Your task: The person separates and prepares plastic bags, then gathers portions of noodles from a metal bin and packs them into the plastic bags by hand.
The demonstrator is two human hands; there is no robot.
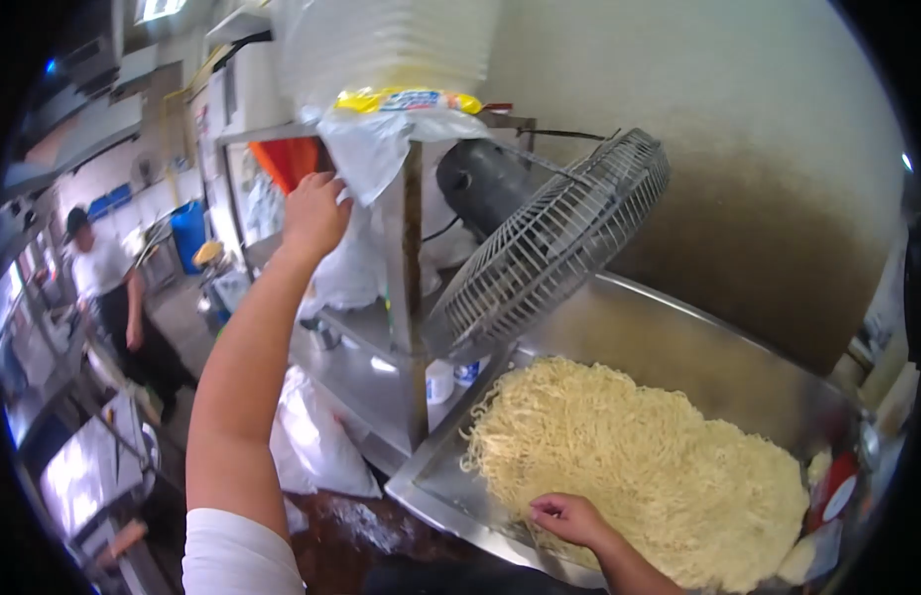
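Observation:
My left hand [318, 213] is raised at the metal shelf, its fingers bent and close together beside a red-orange item [285, 162] and a clear plastic bag [366, 164]. What those fingers hold, if anything, is hidden. Low in the view, my right hand [567, 519] is over the near edge of a large heap of pale noodles [649, 456], its fingers curled together with nothing visible in them. The noodles lie in a wide metal tray [416, 486]. A caged fan [554, 238] tilts above the tray's far left side.
A yellow packet [406, 100] lies on the shelf top by stacked translucent containers [391, 45]. White bags [316, 436] stand below. At the right end of the tray is a red item [833, 488]. Another person [108, 283] stands at the far left, near a blue barrel [188, 236].

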